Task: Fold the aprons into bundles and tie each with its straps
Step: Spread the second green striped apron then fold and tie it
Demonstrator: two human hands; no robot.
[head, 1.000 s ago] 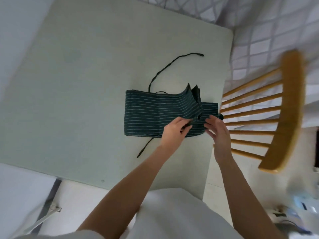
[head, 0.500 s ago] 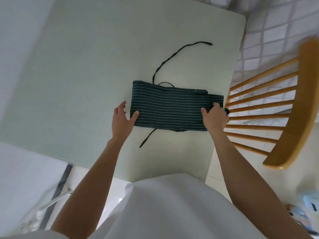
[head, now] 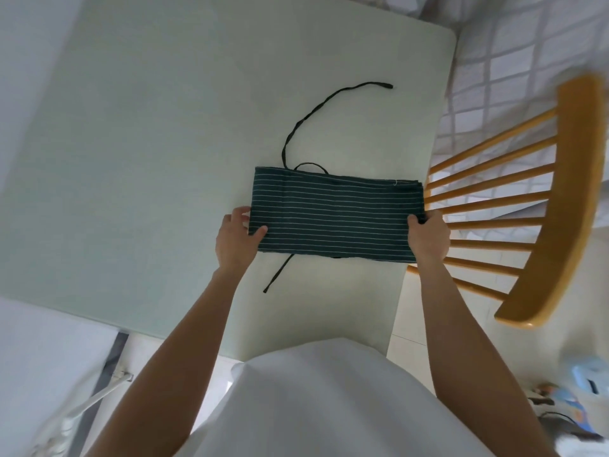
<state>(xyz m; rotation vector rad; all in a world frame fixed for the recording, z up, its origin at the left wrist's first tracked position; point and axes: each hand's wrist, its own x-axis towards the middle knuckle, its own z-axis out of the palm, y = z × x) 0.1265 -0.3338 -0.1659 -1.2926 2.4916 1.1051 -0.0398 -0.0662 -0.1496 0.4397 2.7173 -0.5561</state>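
A dark green apron with thin white stripes lies folded into a long flat band on the pale table, near its right edge. My left hand grips the band's left end, thumb on top. My right hand grips the right end, fingers curled over the cloth. One black strap snakes away across the table behind the band. A second strap pokes out from under the front edge.
A yellow wooden spindle-back chair stands just right of the table, close to my right hand. Tiled floor shows beyond it. A white frame sits low at the left. Blurred small items lie on the floor at lower right.
The raised fold at the right end was laid flat. My left hand moved from the band's middle to its left end and took hold; my right hand took hold of the right end.
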